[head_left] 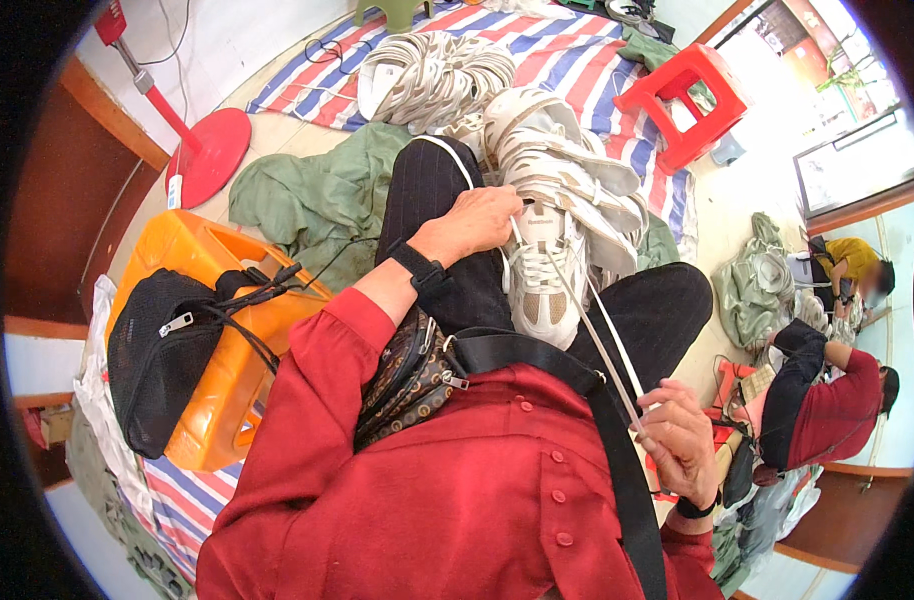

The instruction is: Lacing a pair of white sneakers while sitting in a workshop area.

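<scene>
Between my knees a white and beige sneaker [547, 270] rests with its toe toward me. A pale shoelace [607, 340] runs taut in two strands from its eyelets down to my right hand [679, 440], whose fingers are pinched around it. My left hand [482, 218] is closed at the tongue and upper eyelets on the sneaker's left side; a small dark tip shows at its fingers, too small to name. Another stretch of white lace [455, 152] lies over my left knee. Just beyond, more white sneakers [562, 150] are heaped together.
A long row of sneakers [437, 80] lies on a striped sheet [307, 85]. An orange stool [177, 235] with a black mesh bag [162, 360] stands left, a red stool [687, 100] far right. Green cloth [307, 190] covers some floor. Two people [827, 410] sit at the right.
</scene>
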A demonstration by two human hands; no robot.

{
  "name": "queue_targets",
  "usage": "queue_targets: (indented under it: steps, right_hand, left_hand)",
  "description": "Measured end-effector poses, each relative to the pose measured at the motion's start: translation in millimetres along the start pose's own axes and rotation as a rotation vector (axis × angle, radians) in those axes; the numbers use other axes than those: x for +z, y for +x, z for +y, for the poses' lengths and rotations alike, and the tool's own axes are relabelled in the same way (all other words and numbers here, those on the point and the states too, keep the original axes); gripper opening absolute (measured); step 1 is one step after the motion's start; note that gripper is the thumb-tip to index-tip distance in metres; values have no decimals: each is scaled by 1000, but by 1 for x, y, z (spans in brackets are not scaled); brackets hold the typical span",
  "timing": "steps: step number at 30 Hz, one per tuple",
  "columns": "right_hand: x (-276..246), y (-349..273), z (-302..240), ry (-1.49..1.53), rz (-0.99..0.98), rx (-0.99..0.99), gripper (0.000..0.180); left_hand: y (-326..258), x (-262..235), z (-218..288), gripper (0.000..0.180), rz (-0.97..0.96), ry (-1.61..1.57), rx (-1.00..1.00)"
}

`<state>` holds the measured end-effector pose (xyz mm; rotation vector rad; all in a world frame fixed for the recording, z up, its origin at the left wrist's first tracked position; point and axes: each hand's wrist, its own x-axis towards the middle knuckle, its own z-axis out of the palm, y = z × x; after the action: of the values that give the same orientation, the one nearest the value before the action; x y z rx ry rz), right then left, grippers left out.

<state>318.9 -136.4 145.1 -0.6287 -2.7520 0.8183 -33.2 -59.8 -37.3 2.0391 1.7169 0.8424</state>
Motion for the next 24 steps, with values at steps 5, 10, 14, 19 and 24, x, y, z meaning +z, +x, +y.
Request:
queue_targets:
  steps: [5,10,14,19,24]
  right_hand:
    - [2,-10,-14,387,49,236,15]
    - [0,-32,-4,485,327,219,29]
    - [-9,-33,39,388,616,483,29]
    - [-70,32,118,27,700,489,18]
    - [-50,109,109,-571,758,75,28]
  left_hand:
    - [-2,0,-4,16,22,-14,9]
    - [-1,1,-5,16,17,48,-22]
    - [-3,-2,9,15,114,-46,87]
    - [-6,-3,24,14,75,-42,78]
    - [-6,6,25,13,45,89,94]
